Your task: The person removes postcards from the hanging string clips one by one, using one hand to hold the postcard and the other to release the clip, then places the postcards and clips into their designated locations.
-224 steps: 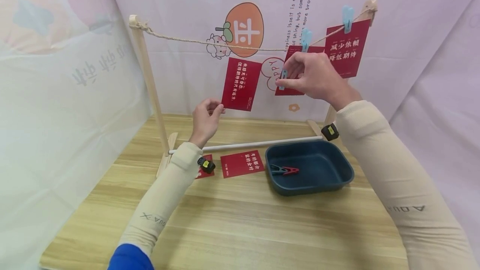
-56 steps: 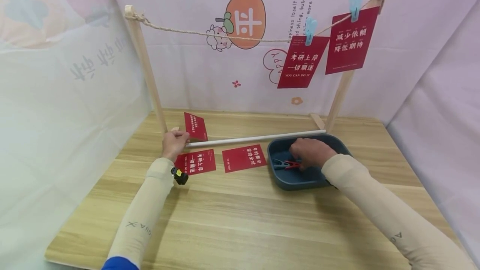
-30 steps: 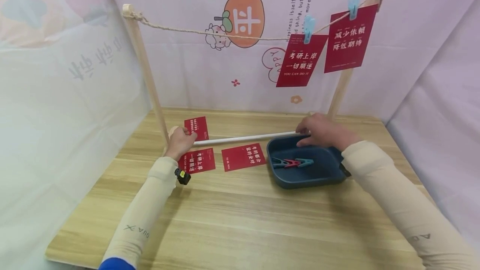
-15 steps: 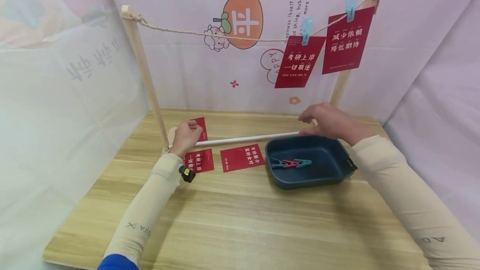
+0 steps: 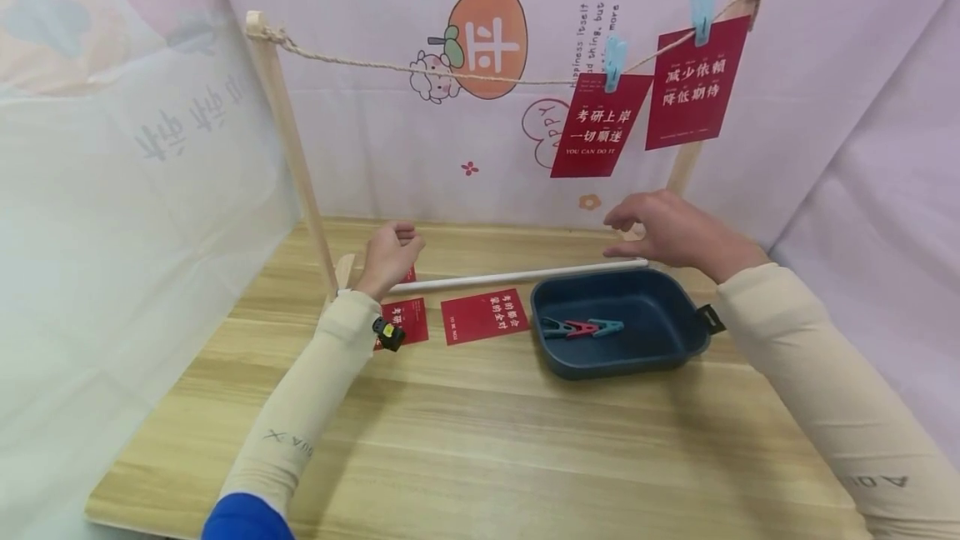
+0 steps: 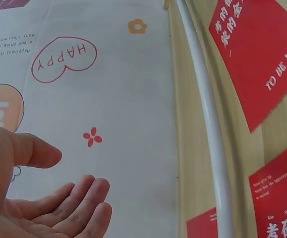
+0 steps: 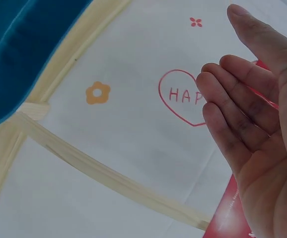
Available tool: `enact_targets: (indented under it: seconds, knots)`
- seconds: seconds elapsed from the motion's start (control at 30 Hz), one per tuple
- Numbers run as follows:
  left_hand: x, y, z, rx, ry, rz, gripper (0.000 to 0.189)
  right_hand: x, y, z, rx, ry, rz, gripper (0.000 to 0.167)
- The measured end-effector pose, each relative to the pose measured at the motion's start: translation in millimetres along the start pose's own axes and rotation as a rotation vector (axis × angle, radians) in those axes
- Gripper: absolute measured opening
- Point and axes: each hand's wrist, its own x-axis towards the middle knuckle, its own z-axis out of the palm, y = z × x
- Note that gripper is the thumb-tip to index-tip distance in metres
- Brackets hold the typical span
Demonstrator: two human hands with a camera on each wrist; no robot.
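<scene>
My left hand [image 5: 392,257] hovers over the left end of the white rod, holding nothing; its wrist view shows a bare palm with loosely bent fingers [image 6: 86,203]. Behind it a red card [image 5: 409,275] is mostly hidden. Beneath the wrist lies another red card [image 5: 415,319], partly covered. My right hand [image 5: 671,227] is raised above the back of the dark blue basin [image 5: 637,357], thumb apart from the fingers and nothing between them. Inside the basin lie a red clothespin [image 5: 581,329], a teal one [image 5: 607,328] and a dark blue-grey one [image 5: 556,327].
A twine line [image 5: 360,63] runs between two wooden posts. Light blue clothespins [image 5: 614,65] hold two red cards [image 5: 600,125] on its right side. A third red card [image 5: 483,317] lies left of the basin. The white rod [image 5: 495,278] spans the frame's base.
Earlier my left hand held a red card by the line and my right a light blue clothespin. That card now lies behind the rod; the teal clothespin lies in the basin; both hands have lifted away.
</scene>
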Motion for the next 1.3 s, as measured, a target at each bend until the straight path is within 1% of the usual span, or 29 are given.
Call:
enact_targets:
  seconds: [0.17, 0.27, 0.4, 0.53, 0.63, 0.8, 0.93, 1.1, 1.3]
  knots:
    - [3.1, 14.2, 8.1, -0.019, -0.010, 0.027, 0.047, -1.7, -1, -11, -0.005, 0.029, 0.043, 0.057]
    - [4.2, 23.4, 14.3, -0.011, -0.012, 0.061, 0.047, -3.4, -2, -17, -0.017, 0.065, 0.057, 0.058]
    - [3.8, 34.9, 22.8, -0.016, -0.025, 0.120, 0.047, -5.5, -3, -24, -0.033, 0.148, 0.036, 0.055]
    - [1.7, 44.5, 29.0, -0.021, -0.046, 0.152, 0.045, -5.6, -5, -30, -0.035, 0.225, 0.001, 0.052]
    - [1.0, 51.6, 33.1, -0.018, -0.051, 0.178, 0.044, -5.6, -7, -34, -0.042, 0.261, -0.011, 0.050]
    - [3.7, 63.6, 43.0, -0.029, -0.044, 0.222, 0.043, -6.5, -9, -43, -0.044, 0.299, 0.006, 0.052]
    - [3.4, 75.0, 52.2, -0.044, -0.053, 0.256, 0.043, -6.7, -10, -50, -0.047, 0.347, 0.016, 0.052]
    - [2.0, 89.9, 66.0, -0.041, -0.057, 0.307, 0.039, -4.8, -12, -55, -0.021, 0.408, 0.030, 0.053]
    - [3.7, 104.2, 84.1, -0.052, -0.069, 0.342, 0.038, -1.3, -18, -59, 0.018, 0.445, 0.067, 0.055]
